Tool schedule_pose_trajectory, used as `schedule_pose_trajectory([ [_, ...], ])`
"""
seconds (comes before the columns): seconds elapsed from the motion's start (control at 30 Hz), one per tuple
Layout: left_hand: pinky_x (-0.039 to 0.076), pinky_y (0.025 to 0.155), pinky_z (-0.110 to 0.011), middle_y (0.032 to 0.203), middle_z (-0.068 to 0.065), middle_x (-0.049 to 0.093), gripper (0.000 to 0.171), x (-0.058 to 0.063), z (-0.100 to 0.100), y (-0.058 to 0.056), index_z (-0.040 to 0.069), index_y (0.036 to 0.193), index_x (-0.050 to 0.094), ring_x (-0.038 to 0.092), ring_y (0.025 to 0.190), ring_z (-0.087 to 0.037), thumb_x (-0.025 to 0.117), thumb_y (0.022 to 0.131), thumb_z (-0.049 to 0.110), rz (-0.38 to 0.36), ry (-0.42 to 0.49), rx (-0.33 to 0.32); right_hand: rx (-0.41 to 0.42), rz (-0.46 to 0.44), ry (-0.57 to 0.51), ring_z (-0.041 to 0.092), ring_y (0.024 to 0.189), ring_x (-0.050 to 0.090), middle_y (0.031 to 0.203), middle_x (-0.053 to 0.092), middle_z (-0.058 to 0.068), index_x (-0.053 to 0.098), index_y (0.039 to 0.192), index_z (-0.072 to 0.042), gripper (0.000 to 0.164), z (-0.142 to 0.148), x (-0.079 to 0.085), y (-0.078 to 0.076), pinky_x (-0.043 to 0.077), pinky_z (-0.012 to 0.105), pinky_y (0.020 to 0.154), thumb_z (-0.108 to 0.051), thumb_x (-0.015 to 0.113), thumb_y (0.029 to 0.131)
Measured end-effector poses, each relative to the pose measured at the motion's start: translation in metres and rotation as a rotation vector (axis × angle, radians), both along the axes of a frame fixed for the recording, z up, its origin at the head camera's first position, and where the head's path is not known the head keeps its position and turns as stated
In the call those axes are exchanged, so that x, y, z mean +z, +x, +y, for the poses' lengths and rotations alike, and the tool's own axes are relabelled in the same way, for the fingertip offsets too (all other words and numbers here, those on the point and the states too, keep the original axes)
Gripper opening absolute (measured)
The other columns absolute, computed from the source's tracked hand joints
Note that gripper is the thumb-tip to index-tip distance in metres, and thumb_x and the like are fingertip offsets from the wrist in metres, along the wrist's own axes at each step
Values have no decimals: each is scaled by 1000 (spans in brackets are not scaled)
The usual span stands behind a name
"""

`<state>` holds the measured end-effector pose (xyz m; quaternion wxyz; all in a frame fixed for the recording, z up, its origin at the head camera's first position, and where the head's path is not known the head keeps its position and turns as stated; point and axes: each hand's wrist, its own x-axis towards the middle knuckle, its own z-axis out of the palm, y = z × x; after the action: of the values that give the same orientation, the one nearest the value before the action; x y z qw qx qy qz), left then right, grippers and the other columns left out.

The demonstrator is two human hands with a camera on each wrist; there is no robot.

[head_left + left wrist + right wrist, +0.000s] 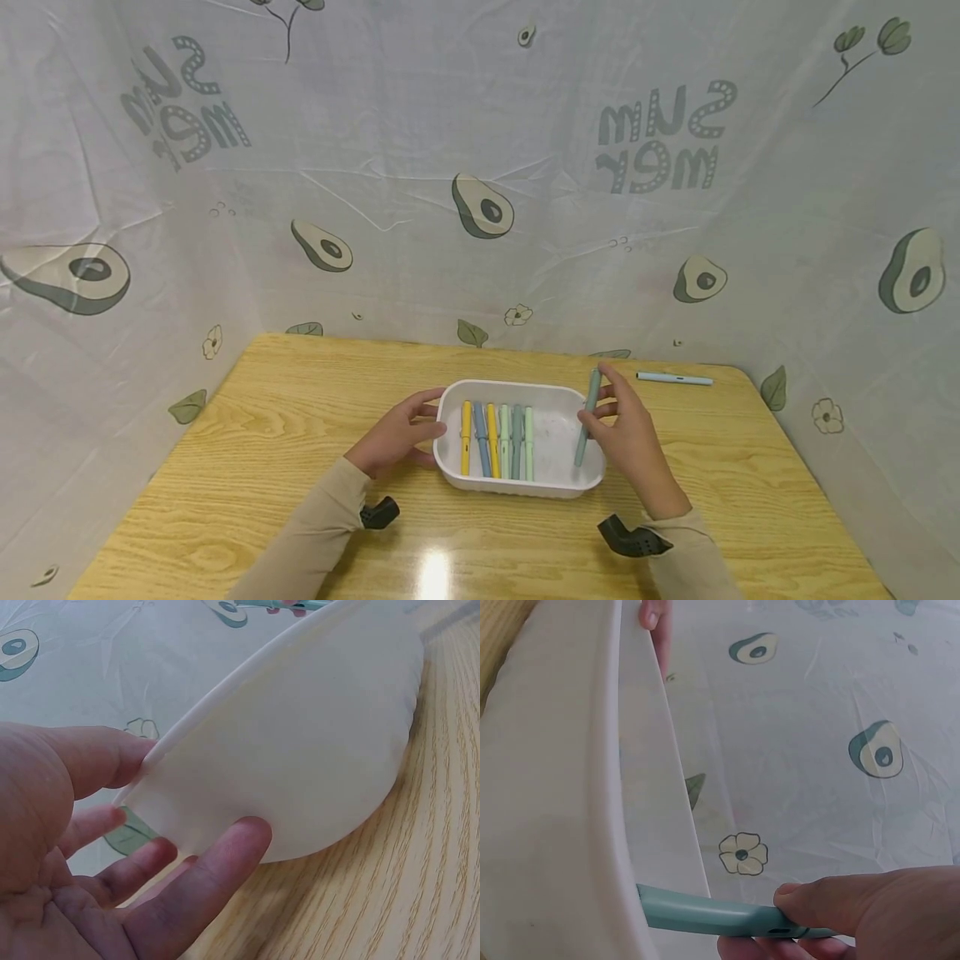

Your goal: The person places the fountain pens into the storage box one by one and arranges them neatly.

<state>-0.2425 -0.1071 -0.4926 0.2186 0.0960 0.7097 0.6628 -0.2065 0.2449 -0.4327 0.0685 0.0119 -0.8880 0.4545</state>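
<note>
A white tray point(517, 488) stands on the table with several capped pens side by side in its left and middle part: yellow pens point(466, 437), a blue pen point(482, 439), pale green pens point(529, 442) and a grey-green pen point(517, 442). My left hand point(401, 433) holds the tray's left end, thumb at the rim and fingers point(217, 877) along the outer wall. Between thumb and fingers, my right hand point(626, 429) pinches a grey-green pen point(705, 911). That pen slants over the right end of the tray, its lower end inside the rim.
A light blue pen point(673, 378) lies at the back right of the wooden table point(300, 375). Behind and at both sides hangs a pale curtain point(405, 275) printed with avocados. Black wrist mounts point(633, 537) sit at both sleeves.
</note>
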Motion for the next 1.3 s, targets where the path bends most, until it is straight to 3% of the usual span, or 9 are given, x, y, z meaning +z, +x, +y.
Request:
schedule_pose_trajectory([
  [0.3, 65, 80, -50, 144, -23, 51, 65, 0, 0, 0, 19, 160, 38, 65, 111, -33, 66, 102, 13, 5, -10, -14, 50, -25, -29, 33, 106, 63, 131, 53, 21, 28, 162, -12, 80, -7, -3, -1, 65, 28, 71, 3, 70, 95],
  [0.53, 65, 80, -50, 143, -23, 51, 65, 0, -1, -1, 20, 160, 38, 66, 110, -33, 65, 102, 11, -7, 0, -19, 82, -19, 5, 32, 104, 64, 128, 54, 20, 33, 160, -10, 77, -18, 0, 1, 64, 29, 69, 3, 71, 94],
  [0.73, 65, 79, -49, 143, -22, 52, 63, 0, -1, -2, 22, 159, 40, 66, 110, -33, 66, 102, 12, -9, -1, -9, 81, -76, 97, 28, 105, 62, 129, 55, 17, 33, 161, -10, 76, -32, -3, -2, 60, 29, 72, -1, 71, 96],
  [1.03, 65, 80, -49, 143, -23, 51, 64, 2, -2, -2, 19, 159, 39, 66, 110, -32, 66, 102, 11, -4, 8, -12, 123, -135, 175, 25, 96, 62, 121, 61, 19, 34, 159, -2, 73, -46, -8, -12, 59, 33, 68, 0, 70, 95],
  [1.3, 65, 81, -50, 143, -22, 51, 66, 2, -2, -1, 19, 160, 39, 65, 111, -33, 68, 101, 13, -13, 10, -13, 130, -240, 232, 22, 86, 59, 111, 60, 17, 35, 152, 8, 68, -54, -9, -15, 56, 32, 63, -2, 71, 95],
])
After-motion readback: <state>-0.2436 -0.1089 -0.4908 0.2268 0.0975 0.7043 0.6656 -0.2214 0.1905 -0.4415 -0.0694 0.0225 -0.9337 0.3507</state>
